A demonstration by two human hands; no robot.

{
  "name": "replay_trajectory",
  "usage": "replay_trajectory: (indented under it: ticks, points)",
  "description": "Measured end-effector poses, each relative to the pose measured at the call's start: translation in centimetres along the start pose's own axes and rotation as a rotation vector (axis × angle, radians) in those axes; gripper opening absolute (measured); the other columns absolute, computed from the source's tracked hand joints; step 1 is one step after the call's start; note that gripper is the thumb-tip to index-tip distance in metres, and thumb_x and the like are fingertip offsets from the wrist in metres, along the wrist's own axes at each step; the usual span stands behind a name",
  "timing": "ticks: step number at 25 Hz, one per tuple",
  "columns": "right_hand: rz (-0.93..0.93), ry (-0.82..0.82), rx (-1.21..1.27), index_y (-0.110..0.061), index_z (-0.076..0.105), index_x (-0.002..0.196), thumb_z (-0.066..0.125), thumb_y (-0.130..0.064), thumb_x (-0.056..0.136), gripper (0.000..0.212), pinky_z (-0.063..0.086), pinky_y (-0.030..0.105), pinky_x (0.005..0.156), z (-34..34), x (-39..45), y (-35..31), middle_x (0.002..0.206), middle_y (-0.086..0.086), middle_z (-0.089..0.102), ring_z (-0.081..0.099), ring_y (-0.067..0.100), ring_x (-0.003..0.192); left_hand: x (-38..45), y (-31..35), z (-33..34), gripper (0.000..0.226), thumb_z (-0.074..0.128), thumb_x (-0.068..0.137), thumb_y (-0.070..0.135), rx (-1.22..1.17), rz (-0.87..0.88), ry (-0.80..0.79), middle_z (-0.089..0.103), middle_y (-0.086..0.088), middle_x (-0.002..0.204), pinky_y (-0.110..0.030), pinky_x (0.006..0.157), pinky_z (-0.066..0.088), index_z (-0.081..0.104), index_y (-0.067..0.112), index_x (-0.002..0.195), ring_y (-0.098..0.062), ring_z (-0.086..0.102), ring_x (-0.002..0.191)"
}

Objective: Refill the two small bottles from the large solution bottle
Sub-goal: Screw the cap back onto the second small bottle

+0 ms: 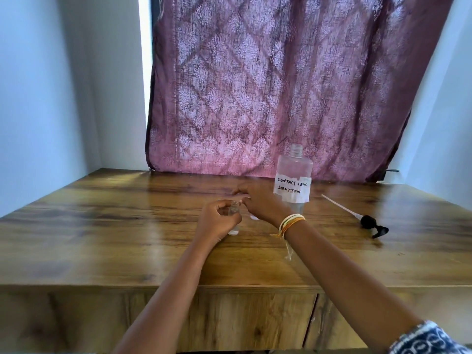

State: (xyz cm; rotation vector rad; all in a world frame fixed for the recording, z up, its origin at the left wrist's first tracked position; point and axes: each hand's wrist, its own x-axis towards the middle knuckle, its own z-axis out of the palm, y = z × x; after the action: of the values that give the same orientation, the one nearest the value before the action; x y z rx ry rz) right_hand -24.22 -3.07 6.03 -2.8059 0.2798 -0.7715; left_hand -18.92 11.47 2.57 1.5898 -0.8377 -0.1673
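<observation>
Two containers matter: the large solution bottle (294, 180), uncapped at centre right, looks part-full and top-heavy, so I'd grasp its labelled waist. My left hand (217, 222) grips a small bottle (234, 217) at centre (light, slippery, clear plastic); my right hand (258, 201) curls beside its neck, contents hidden.

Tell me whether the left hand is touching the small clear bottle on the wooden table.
Touching. The head view shows the left hand wrapped around the small clear bottle, its fingers curled around the neck, with no gap visible.
</observation>
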Motion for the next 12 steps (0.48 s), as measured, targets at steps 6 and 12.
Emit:
replay_trajectory:
  ticks: [6,12]
  points:
    - [-0.008,-0.255,-0.047,-0.016,0.068,0.115,0.056,0.009,0.086,0.041,0.052,0.039,0.093,0.6,3.7,-0.2,0.123,0.009,0.066,0.061,0.019,0.112,0.2,-0.3,-0.1,0.022,0.074,0.069,0.011,-0.041,-0.11,-0.012,0.074,-0.005,0.089,-0.035,0.078,0.056,0.071,0.023,0.087,-0.019,0.068,0.08]
    - [0.032,-0.468,-0.061,-0.021,0.072,0.11,0.067,-0.002,0.084,0.033,0.059,0.045,0.085,1.7,6.9,-0.4,0.113,0.008,0.069,0.068,0.02,0.1,0.1,-0.3,0.0,0.032,0.071,0.056,0.021,-0.096,-0.16,-0.003,0.073,-0.009,0.094,-0.043,0.081,0.059,0.071,0.021,0.088,-0.025,0.07,0.088]
